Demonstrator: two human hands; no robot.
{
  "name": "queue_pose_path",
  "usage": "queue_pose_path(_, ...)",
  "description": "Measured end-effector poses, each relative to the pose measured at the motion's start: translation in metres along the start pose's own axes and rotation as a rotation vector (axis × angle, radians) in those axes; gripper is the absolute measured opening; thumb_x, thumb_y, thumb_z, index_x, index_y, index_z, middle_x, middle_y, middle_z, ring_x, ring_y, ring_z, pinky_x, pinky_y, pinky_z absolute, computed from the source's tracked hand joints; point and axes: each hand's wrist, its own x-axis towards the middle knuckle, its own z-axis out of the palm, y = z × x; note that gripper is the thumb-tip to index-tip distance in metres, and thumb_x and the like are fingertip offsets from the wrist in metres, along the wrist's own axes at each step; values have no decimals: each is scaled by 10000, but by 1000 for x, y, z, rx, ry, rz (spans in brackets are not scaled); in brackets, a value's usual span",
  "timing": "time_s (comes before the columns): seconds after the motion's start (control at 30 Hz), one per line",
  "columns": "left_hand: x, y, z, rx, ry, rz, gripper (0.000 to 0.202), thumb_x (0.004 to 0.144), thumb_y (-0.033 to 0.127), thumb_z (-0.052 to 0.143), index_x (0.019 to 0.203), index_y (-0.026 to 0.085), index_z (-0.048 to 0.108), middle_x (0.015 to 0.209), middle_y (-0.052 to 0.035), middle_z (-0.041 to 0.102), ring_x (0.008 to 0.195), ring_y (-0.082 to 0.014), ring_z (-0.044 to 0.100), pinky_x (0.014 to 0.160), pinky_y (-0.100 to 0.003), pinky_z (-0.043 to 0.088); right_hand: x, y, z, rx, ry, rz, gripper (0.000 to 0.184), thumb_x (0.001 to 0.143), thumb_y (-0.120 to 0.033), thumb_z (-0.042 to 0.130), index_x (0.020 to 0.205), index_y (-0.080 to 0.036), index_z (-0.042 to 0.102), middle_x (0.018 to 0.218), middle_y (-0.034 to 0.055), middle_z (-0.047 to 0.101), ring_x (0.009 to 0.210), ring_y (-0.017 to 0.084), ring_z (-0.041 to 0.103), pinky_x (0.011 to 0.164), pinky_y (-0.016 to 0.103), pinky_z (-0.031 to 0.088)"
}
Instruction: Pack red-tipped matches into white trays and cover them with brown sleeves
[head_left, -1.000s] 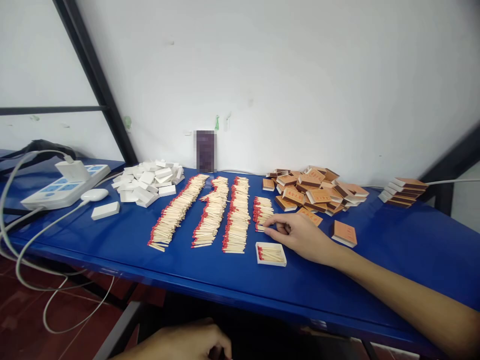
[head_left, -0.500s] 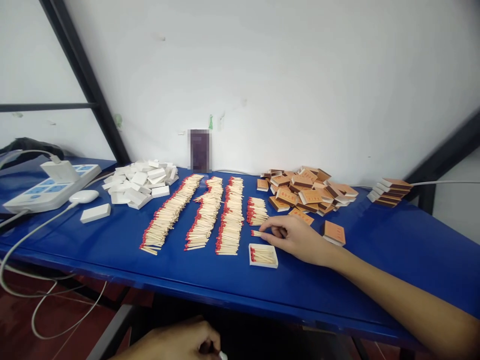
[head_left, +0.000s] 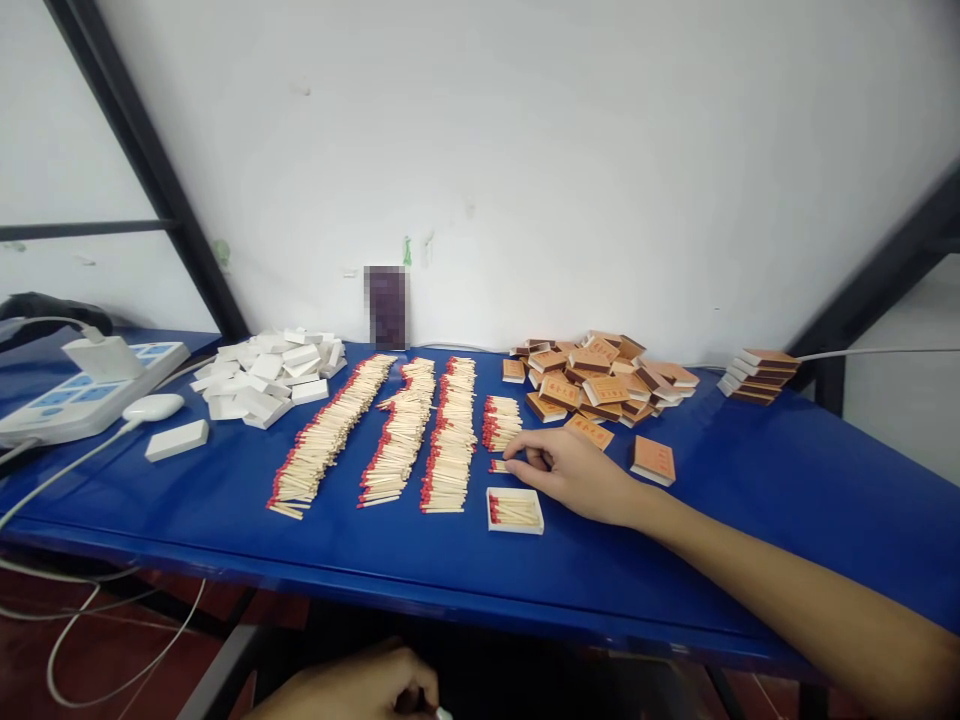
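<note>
My right hand (head_left: pixel 574 474) reaches over the blue table (head_left: pixel 750 540), its fingertips pinching a few red-tipped matches (head_left: pixel 498 466) at the near end of the short row of matches (head_left: pixel 499 421). Just in front of the hand lies an open white inner tray (head_left: pixel 514 511) with matches in it. My left hand (head_left: pixel 360 685) stays low below the table edge, fingers curled around something I cannot make out. Three long rows of matches (head_left: pixel 397 430) lie to the left.
A heap of white trays (head_left: pixel 262 372) and one loose tray (head_left: pixel 177 440) sit at the left, by a power strip (head_left: pixel 82 395) with cables. Orange matchbox sleeves (head_left: pixel 600 375) pile at the back, one single sleeve (head_left: pixel 652 461) near my wrist, a stack (head_left: pixel 754 372) far right.
My right hand has drawn a few matches slightly out of the short row toward the tray. The camera has swung a little to the right; the left hand has barely moved.
</note>
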Motion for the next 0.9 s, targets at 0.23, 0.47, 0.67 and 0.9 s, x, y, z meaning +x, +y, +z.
queue_pose_path(0.23, 3, -1, 4, -1, 5, 26, 206, 887, 379, 626, 1014, 255, 730, 856, 8, 705, 702, -124, 571, 563, -198, 342, 0, 1, 0, 8, 6, 5, 195, 925, -286, 544, 901, -201, 719, 599, -32, 531, 550, 118, 462, 548, 242, 294)
queue_pose_path(0.47, 2, -8, 6, -5, -19, 59, 211, 891, 400, 623, 1031, 281, 728, 897, 10, 721, 762, -138, 593, 612, -205, 375, -1, -2, -1, 21, 10, 19, 218, 919, -375, 605, 964, -200, 728, 578, -49, 467, 530, 111, 436, 529, 239, 270)
queue_pose_path(0.67, -1, -8, -1, -4, -15, 61, 193, 882, 381, 641, 1017, 265, 717, 902, 8, 716, 755, -138, 593, 606, -212, 368, -2, -1, -2, 38, -9, 8, 220, 920, -348, 588, 996, -192, 722, 582, -52, 438, 534, 112, 411, 526, 244, 264)
queue_pose_path(0.9, -1, -6, -5, -9, -16, 58, 194, 877, 350, 624, 1010, 247, 721, 827, 11, 702, 662, -116, 563, 541, -198, 332, -3, 3, -1, 46, -11, -37, 221, 917, -332, 560, 936, -200, 737, 572, -44, 433, 526, 116, 396, 523, 247, 273)
